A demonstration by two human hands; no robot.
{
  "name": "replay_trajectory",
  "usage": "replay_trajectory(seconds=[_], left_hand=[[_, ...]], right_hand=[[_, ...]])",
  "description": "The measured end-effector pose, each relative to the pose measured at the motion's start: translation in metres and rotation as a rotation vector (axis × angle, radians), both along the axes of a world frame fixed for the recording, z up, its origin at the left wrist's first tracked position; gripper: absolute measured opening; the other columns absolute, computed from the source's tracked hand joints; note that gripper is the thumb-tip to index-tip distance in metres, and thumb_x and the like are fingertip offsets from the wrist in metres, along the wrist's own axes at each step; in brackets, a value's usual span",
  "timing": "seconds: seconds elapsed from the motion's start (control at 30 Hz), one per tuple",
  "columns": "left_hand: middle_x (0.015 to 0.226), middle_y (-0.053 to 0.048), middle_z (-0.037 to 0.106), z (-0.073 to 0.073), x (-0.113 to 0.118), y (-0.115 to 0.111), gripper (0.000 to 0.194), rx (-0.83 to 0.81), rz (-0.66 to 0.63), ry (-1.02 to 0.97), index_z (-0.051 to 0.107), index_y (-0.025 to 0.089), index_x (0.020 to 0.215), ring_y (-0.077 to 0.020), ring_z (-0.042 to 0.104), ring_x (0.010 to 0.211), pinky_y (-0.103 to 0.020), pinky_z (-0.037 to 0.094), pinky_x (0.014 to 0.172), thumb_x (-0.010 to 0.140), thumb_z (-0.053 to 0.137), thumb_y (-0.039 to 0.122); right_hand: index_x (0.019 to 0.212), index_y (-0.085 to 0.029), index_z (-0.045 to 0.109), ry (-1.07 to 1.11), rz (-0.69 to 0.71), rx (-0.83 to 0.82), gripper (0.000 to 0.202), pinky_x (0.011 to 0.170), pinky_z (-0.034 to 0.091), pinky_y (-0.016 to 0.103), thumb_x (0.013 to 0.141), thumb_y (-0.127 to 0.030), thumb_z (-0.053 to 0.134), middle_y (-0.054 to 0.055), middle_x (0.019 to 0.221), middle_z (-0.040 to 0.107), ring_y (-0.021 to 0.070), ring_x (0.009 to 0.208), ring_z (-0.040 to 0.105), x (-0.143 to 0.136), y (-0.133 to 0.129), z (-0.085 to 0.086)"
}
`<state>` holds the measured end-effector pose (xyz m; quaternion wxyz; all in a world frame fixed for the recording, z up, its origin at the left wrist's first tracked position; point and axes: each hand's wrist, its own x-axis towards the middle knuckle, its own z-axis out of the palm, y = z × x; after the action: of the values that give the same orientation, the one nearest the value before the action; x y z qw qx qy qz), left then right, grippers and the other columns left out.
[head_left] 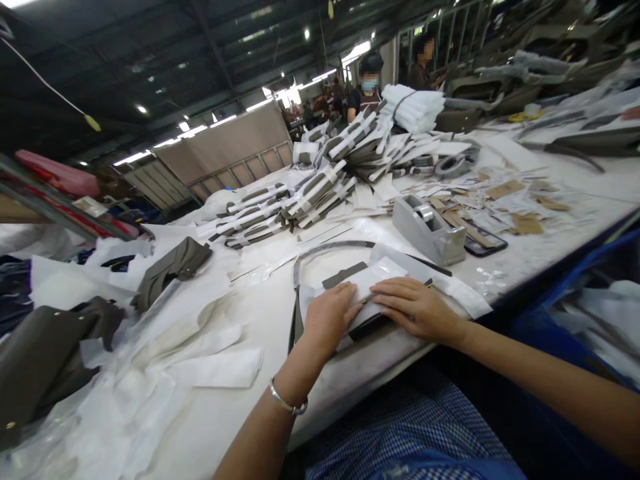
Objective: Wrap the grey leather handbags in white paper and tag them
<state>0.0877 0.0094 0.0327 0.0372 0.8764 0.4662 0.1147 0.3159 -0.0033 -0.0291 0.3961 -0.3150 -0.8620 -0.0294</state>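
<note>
Paper-wrapped dark piece (379, 270) lies lengthwise along worktop's (273, 313) near edge, under left hand (329, 315) and right hand (419, 308), both touching, fingers narrow, holding it.

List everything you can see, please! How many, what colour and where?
White table: one, whitish, middle
White sheet: at least one, white, near edge
Flat piece: one, grey-green, by the sheet
Curved strip: one, dark, around the piece
Tape dispenser: one, grey, beyond the sheet
Paper scraps: many, brown and white, right
Wrapped pieces: many, grey-green and white, far side
Tied bundle: one, white, atop the pile
Folded pieces: several, grey-green, left
People: at least two, dark tops, behind
Lamps: several, white, overhead
Bracelet: one, silver, left wrist
Left hand: one, bare, on the sheet
Right hand: one, bare, on the sheet
</note>
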Motion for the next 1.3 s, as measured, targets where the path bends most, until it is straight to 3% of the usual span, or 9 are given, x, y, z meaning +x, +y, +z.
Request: replay_trajectory(seconds=[0.23,0.6,0.73,0.83,0.93,1.07,1.2,1.3], left_hand=[[0.130,-0.007,0.065,-0.001,0.002,0.003,0.029,-0.044,-0.026,0.060,0.059,0.020,0.126,-0.0234,0.065,0.115,-0.034,0.054,0.094,0.099,0.051,0.027],[0.122,-0.003,0.070,-0.001,-0.003,0.004,0.026,0.020,-0.039,0.022,0.063,0.023,0.122,-0.0210,0.069,0.106,-0.033,0.057,0.089,0.100,0.048,0.025],[0.123,-0.003,0.069,-0.009,-0.004,0.003,0.026,0.066,-0.053,0.010,0.062,0.022,0.122,-0.0212,0.069,0.105,-0.033,0.059,0.086,0.099,0.050,0.023],[0.123,-0.007,0.069,-0.021,-0.005,0.002,0.027,0.159,-0.088,0.008,0.062,0.019,0.122,-0.0224,0.069,0.106,-0.034,0.061,0.084,0.098,0.050,0.020],[0.120,-0.012,0.070,-0.031,-0.005,0.000,0.026,0.356,-0.185,0.007,0.062,0.015,0.120,-0.0222,0.069,0.106,-0.032,0.061,0.084,0.098,0.049,0.017],[0.119,-0.012,0.070,-0.032,-0.003,-0.007,0.024,0.444,-0.212,0.018,0.059,0.014,0.120,-0.0212,0.070,0.104,-0.031,0.061,0.083,0.099,0.046,0.015],[0.123,-0.009,0.068,-0.027,0.001,-0.018,0.023,0.306,-0.078,-0.053,0.055,0.018,0.121,-0.0207,0.067,0.110,-0.035,0.059,0.091,0.100,0.049,0.024],[0.134,-0.013,0.060,-0.028,0.002,-0.023,0.044,0.222,-0.033,-0.105,0.052,0.018,0.123,-0.0272,0.058,0.123,-0.043,0.055,0.100,0.091,0.063,0.046]], right_hand=[[0.131,-0.021,0.059,-0.120,-0.050,0.006,0.035,0.104,0.045,0.044,0.096,-0.023,0.054,0.006,0.138,0.059,0.0253,0.123,0.055,0.000,-0.001,-0.008],[0.133,-0.021,0.058,-0.171,-0.084,-0.090,0.045,0.109,0.039,0.047,0.089,-0.029,0.063,0.008,0.149,0.048,0.0286,0.132,0.047,-0.005,-0.010,0.004],[0.129,-0.022,0.061,-0.170,-0.116,-0.121,0.039,0.110,0.038,0.048,0.090,-0.027,0.062,0.007,0.147,0.050,0.0280,0.133,0.046,-0.009,-0.012,0.006],[0.122,-0.022,0.065,-0.161,-0.130,-0.124,0.031,0.110,0.038,0.048,0.091,-0.024,0.060,0.007,0.144,0.053,0.0273,0.133,0.047,-0.012,-0.011,0.004],[0.117,-0.023,0.067,-0.146,-0.125,-0.127,0.030,0.108,0.040,0.049,0.088,-0.017,0.061,0.006,0.142,0.056,0.0273,0.132,0.049,-0.013,-0.009,0.001],[0.119,-0.023,0.066,-0.138,-0.071,-0.132,0.033,0.107,0.041,0.051,0.087,-0.015,0.061,0.007,0.141,0.056,0.0282,0.130,0.051,-0.007,-0.005,-0.004],[0.124,-0.022,0.063,-0.061,0.055,-0.164,0.031,0.109,0.044,0.044,0.093,-0.024,0.060,0.008,0.132,0.063,0.0232,0.122,0.058,0.007,-0.005,0.007],[0.127,-0.023,0.061,0.007,0.013,-0.200,0.030,0.111,0.043,0.039,0.098,-0.027,0.053,0.006,0.124,0.068,0.0193,0.116,0.062,0.022,0.002,0.025]])
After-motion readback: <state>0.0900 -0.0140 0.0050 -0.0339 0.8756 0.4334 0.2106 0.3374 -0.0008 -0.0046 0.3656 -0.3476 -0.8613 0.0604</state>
